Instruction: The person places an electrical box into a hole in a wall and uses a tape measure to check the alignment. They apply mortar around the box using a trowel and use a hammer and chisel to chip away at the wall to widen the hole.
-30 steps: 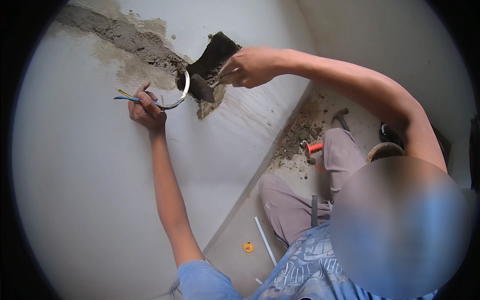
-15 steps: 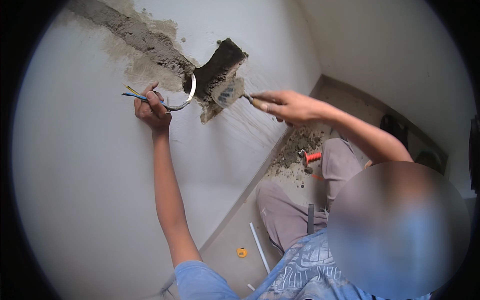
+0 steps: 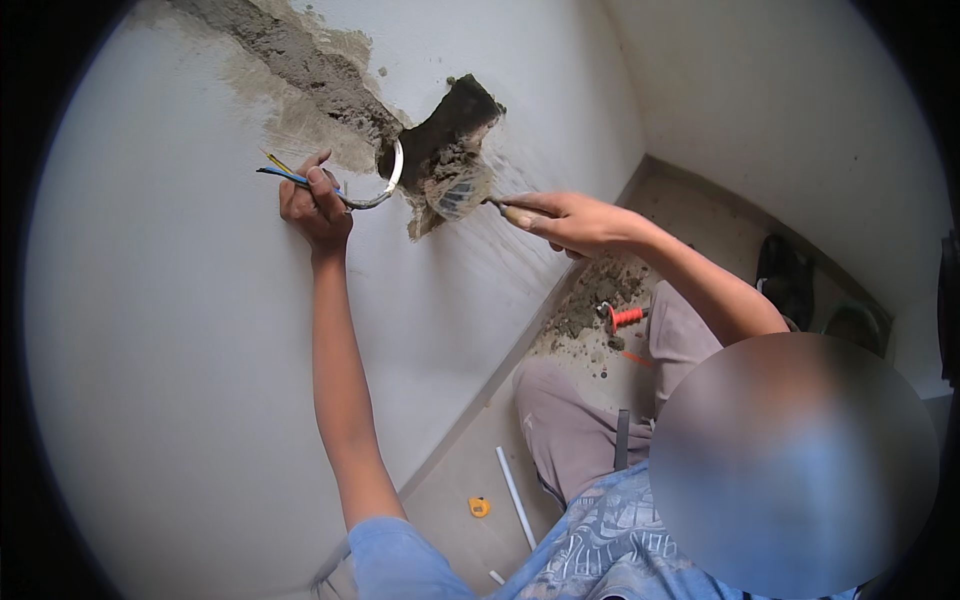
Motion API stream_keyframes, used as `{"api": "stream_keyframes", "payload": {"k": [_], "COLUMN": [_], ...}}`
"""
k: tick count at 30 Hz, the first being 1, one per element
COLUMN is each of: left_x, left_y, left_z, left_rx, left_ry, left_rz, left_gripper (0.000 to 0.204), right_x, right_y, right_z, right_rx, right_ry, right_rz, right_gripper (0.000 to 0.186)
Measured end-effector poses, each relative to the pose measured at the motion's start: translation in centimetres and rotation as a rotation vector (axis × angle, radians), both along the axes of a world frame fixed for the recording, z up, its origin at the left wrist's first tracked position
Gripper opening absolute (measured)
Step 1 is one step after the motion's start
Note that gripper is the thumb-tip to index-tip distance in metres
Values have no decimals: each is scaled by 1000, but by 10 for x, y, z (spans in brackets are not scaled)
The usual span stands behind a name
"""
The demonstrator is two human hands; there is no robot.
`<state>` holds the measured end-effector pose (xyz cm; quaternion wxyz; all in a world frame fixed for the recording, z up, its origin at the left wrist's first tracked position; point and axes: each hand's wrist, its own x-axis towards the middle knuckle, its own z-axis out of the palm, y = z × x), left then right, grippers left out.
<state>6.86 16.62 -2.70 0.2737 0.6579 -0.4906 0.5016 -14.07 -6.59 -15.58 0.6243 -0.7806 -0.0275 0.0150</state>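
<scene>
On the white wall [image 3: 180, 330], a rough mortar-filled groove [image 3: 320, 85] runs into a dark square-cut recess [image 3: 460, 105]. A curved cable [image 3: 396, 165] comes out of it, white at the top and grey lower down, ending in blue and yellow wires [image 3: 280, 172]. My left hand [image 3: 316, 208] is closed on the cable near these ends, against the wall. My right hand [image 3: 568, 225] grips the handle of a trowel [image 3: 458, 200], whose mortar-smeared blade lies at the lower right part of the recess, over crumbly mortar.
Below, the floor holds mortar rubble [image 3: 585, 305], a red-handled tool [image 3: 625, 316], a yellow tape measure [image 3: 479, 507] and a white pipe [image 3: 515, 495], beside my bent legs [image 3: 565, 420]. Dark items [image 3: 785, 280] lie by the side wall at right.
My right hand has moved down and to the right from the recess's upper edge, and the trowel blade has turned to show its mortar-smeared face. My left hand still holds the cable.
</scene>
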Motion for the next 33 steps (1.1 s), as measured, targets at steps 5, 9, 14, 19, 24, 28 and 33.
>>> {"api": "stream_keyframes", "payload": {"k": [5, 9, 14, 19, 24, 28, 33], "left_x": [-5, 1, -5, 10, -2, -1, -9], "left_y": [-3, 1, -14, 1, -2, -2, -13], "left_z": [-3, -2, 5, -7, -10, -10, -3], "left_rx": [16, 22, 21, -43, -33, -108, -67], "left_ry": [-2, -10, -103, 52, 62, 140, 75], "left_rz": [-20, -4, -20, -66, 77, 82, 106], "left_gripper": [37, 37, 39, 51, 54, 54, 52], "right_x": [17, 14, 22, 22, 32, 31, 19], "right_y": [16, 22, 34, 102, 126, 139, 131], "right_z": [-5, -9, -31, -55, -34, -29, -24], "right_rx": [168, 345, 507, 1114, 1380, 1371, 1417], "right_ry": [61, 20, 25, 133, 62, 53, 58], "right_rz": [-2, 2, 77, 147, 160, 176, 59], "right_gripper": [67, 66, 61, 56, 57, 59, 64]}}
